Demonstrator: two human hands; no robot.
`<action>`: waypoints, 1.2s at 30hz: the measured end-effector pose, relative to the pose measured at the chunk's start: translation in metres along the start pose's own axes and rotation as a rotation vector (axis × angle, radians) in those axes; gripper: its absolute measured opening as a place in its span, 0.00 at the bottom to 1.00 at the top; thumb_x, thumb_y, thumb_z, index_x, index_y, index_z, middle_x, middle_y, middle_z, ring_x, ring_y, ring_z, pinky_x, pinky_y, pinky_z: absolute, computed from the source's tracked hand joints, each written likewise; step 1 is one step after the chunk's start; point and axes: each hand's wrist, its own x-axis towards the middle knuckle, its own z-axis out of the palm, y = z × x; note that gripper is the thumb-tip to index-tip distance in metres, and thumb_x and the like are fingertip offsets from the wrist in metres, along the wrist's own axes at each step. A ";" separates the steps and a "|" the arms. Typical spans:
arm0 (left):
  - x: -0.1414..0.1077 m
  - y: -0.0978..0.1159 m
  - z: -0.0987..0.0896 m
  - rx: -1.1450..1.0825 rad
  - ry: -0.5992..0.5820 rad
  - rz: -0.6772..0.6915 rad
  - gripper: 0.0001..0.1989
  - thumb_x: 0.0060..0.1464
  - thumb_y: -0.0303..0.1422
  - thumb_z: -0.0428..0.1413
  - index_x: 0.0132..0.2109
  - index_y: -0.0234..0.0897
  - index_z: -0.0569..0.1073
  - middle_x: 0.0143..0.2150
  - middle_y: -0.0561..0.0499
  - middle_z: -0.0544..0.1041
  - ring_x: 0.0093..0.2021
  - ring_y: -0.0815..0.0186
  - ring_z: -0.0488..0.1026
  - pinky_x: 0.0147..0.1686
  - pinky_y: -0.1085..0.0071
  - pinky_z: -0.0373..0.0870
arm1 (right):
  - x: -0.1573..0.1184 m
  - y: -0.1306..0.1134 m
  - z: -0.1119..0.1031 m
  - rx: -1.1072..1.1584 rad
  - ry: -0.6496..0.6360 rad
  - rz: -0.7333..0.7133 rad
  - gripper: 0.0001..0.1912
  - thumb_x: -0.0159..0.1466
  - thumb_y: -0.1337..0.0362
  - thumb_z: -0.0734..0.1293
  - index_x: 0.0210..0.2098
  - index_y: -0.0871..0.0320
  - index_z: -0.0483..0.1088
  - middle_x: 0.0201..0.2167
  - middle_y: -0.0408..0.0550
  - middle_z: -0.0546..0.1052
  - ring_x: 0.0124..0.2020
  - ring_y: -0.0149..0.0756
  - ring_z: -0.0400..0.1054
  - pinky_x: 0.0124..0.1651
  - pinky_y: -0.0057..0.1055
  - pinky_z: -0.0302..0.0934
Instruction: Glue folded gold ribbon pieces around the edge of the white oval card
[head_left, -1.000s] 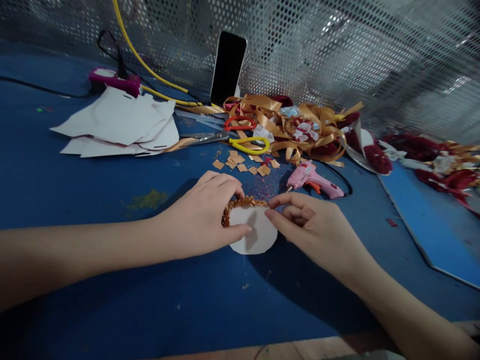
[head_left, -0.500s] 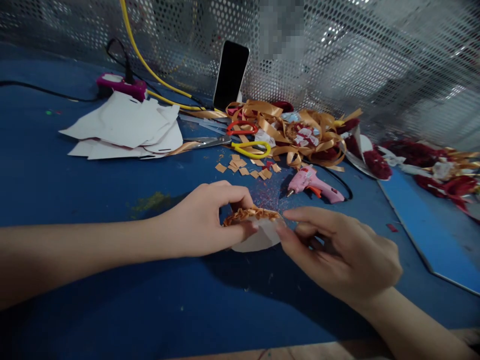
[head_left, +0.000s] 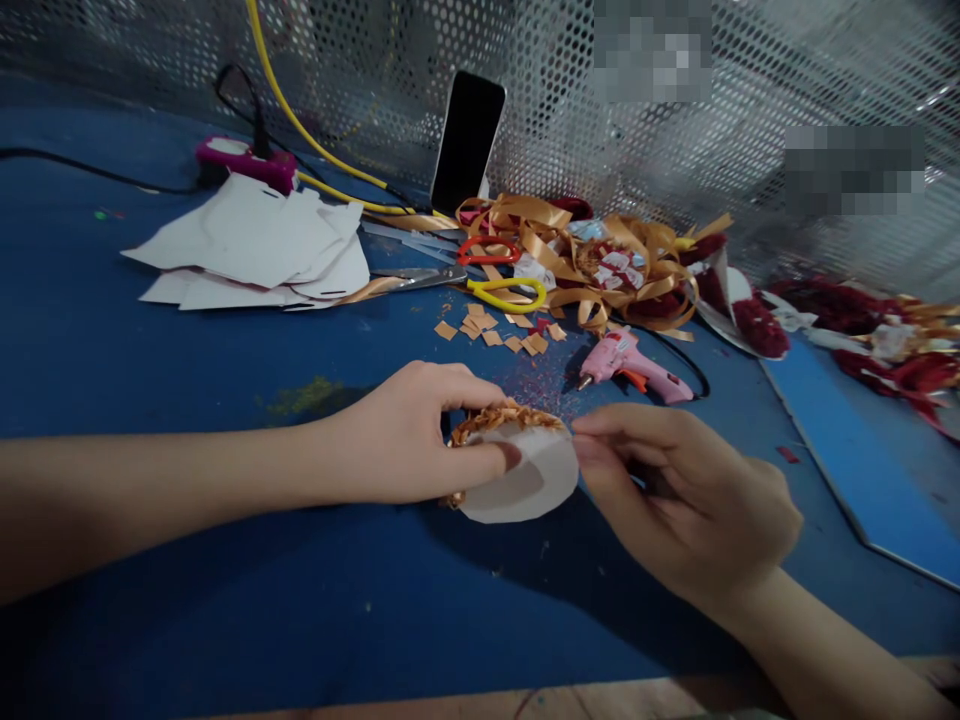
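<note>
A round white card disc (head_left: 536, 480) is tilted toward me over the blue table, with gathered gold ribbon trim (head_left: 517, 412) along its far and left edge. My left hand (head_left: 420, 435) grips its left side, thumb pressed on the white face and fingers behind, out of sight. At the disc's right edge, my right hand (head_left: 682, 490) has thumb and index fingertip pinched together; whether anything sits between them is too small to see. Beyond the hands lies a pink glue gun (head_left: 626, 365), its nozzle pointing left. Small cut gold ribbon squares (head_left: 480, 325) are scattered nearby.
Scissors (head_left: 502, 290) with red and yellow handles lie beside a heap of gold ribbon (head_left: 562, 240). White card pieces (head_left: 247, 245), a purple power strip (head_left: 244, 163) and a propped phone (head_left: 469, 140) stand farther back. A blue board (head_left: 855, 450) is at right.
The disc has tipped so more of its white face shows. My right fingertips have closed together and shifted slightly right, while the left hand keeps its grip.
</note>
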 end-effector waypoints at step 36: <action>0.002 -0.004 0.003 -0.068 -0.092 0.004 0.08 0.52 0.32 0.58 0.26 0.35 0.74 0.27 0.55 0.72 0.33 0.68 0.71 0.32 0.73 0.63 | 0.007 0.010 0.009 -0.114 0.064 -0.315 0.06 0.68 0.66 0.66 0.34 0.55 0.74 0.14 0.33 0.69 0.15 0.22 0.66 0.22 0.24 0.56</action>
